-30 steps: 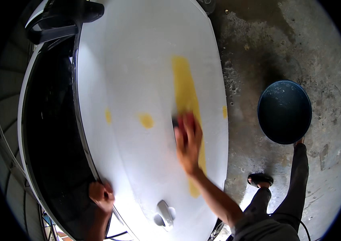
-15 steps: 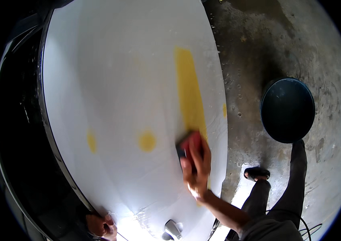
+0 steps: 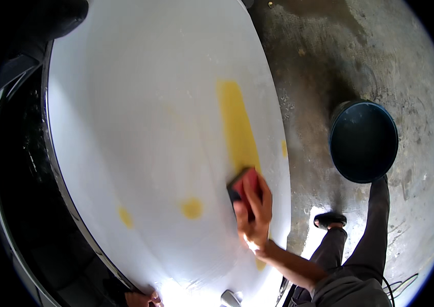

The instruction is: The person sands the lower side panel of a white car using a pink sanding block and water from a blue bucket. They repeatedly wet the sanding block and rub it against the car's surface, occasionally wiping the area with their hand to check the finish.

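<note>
My right hand (image 3: 256,210) is closed around a red and black sanding block (image 3: 246,185), pressed to the white car door panel (image 3: 140,128). The block covers part of a long yellow strip (image 3: 237,123) that runs up the panel from it; more yellow shows below my wrist. To the left are a round yellow patch (image 3: 192,209) and a smaller yellow patch (image 3: 125,217). At the lower edge my left hand (image 3: 143,299) lies at the door's dark-trimmed edge, its fingers curled and mostly cut off by the picture. What they hold, if anything, is hidden.
A dark round bucket (image 3: 364,143) stands on the wet concrete floor (image 3: 416,128) right of the door, close to my foot. A door handle (image 3: 230,298) sits at the bottom, dark window glass (image 3: 38,204) at the left. Cables (image 3: 403,284) lie at lower right.
The view has shifted, so the yellow marks and door handle sit lower. My right hand has slid the block farther up along the strip. Less of my left hand shows.
</note>
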A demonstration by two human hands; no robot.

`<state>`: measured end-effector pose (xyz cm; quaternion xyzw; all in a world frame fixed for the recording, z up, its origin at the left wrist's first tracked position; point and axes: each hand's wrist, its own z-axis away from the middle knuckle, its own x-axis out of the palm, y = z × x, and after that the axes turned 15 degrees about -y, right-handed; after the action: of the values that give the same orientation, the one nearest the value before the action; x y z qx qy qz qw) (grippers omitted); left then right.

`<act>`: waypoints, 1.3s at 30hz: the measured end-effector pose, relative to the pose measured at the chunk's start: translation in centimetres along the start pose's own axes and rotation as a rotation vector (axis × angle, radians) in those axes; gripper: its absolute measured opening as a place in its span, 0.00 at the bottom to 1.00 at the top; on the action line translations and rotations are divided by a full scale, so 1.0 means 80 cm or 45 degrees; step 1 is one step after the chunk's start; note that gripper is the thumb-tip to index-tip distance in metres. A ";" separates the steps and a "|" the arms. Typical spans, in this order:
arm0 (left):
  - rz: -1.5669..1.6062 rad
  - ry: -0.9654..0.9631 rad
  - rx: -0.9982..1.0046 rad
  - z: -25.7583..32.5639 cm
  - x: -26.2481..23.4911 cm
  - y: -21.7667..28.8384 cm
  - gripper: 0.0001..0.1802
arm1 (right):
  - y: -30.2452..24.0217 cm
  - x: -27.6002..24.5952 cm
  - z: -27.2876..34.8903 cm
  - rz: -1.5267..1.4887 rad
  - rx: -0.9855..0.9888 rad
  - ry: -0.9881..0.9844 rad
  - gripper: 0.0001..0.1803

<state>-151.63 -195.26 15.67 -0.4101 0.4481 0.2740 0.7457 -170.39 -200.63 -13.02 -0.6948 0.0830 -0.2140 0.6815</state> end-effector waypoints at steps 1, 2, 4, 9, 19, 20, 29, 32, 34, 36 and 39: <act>-0.008 -0.002 -0.010 0.002 0.002 0.005 0.23 | 0.009 0.007 -0.064 0.008 -0.002 0.055 0.23; -0.016 -0.003 -0.026 0.005 0.001 0.008 0.23 | 0.017 0.013 -0.129 0.023 -0.002 0.115 0.22; 0.021 0.008 0.024 -0.004 0.015 0.003 0.23 | 0.027 -0.003 -0.254 -0.090 0.107 0.142 0.21; 0.003 0.026 -0.003 -0.001 0.036 0.014 0.23 | 0.022 0.012 -0.106 0.022 -0.006 0.050 0.21; 0.063 0.038 0.112 -0.027 0.060 0.013 0.23 | 0.056 -0.017 -0.289 -0.017 0.089 0.129 0.18; 0.030 0.050 0.071 -0.017 0.061 0.018 0.23 | 0.054 0.011 -0.240 -0.010 0.049 0.097 0.20; 0.056 0.175 0.242 0.005 0.077 0.004 0.22 | 0.078 -0.025 -0.267 -0.218 0.068 0.201 0.17; 0.072 0.275 0.346 0.067 0.060 -0.053 0.20 | 0.079 -0.007 -0.226 -0.211 0.090 0.176 0.17; 0.052 0.381 0.364 0.077 0.063 -0.055 0.20 | 0.038 -0.011 -0.132 -0.404 0.017 0.057 0.20; 0.078 0.342 0.352 0.056 0.069 -0.052 0.20 | 0.012 -0.029 -0.060 -0.279 0.046 -0.018 0.24; 0.066 0.169 0.245 0.004 0.055 -0.010 0.20 | 0.037 -0.029 -0.104 0.024 -0.010 0.089 0.22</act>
<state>-148.92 -195.19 12.14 -0.3421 0.5311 0.2210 0.7430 -175.35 -207.44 -16.51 -0.6886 0.1143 -0.2315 0.6776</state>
